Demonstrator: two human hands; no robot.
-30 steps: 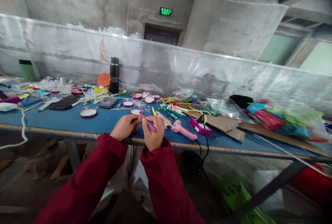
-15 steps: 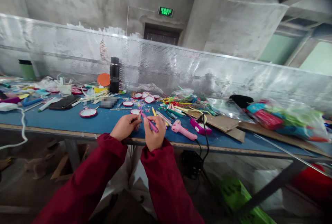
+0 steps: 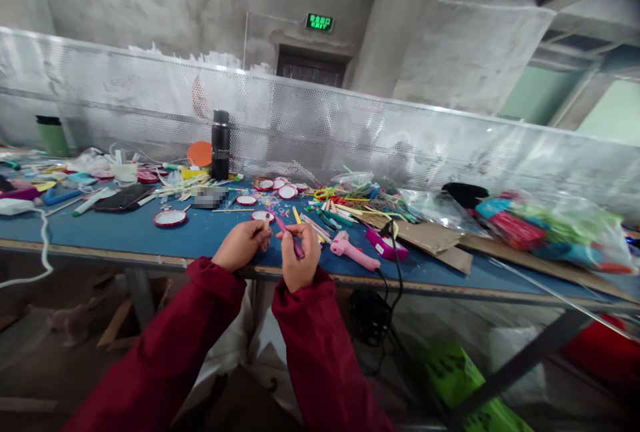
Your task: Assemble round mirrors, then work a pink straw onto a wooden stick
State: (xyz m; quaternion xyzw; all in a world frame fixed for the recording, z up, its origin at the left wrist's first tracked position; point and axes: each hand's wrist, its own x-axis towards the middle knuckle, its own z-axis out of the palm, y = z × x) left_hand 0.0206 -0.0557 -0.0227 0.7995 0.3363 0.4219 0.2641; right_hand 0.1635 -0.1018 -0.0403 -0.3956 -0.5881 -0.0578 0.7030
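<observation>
My right hand [image 3: 300, 255] is closed round a thin pink stick [image 3: 289, 235] that slants up to the left over the near edge of the blue table [image 3: 130, 235]. My left hand [image 3: 243, 244] rests next to it, fingers curled, its fingertips pinching something small at the stick's upper end that I cannot make out. Both hands touch near the stick's tip. A pink glue gun [image 3: 353, 251] lies just right of my right hand, its black cord hanging off the table edge.
Round red-rimmed discs [image 3: 170, 217] and several coloured sticks [image 3: 345, 209] litter the table. A black flask [image 3: 221, 144] stands at the back by a perforated metal screen. Plastic bags [image 3: 545, 229] and cardboard lie right; a phone [image 3: 123, 197] and white cable lie left.
My right hand has turned the pink stick a little more upright and shifted slightly right. The left hand has stayed in place.
</observation>
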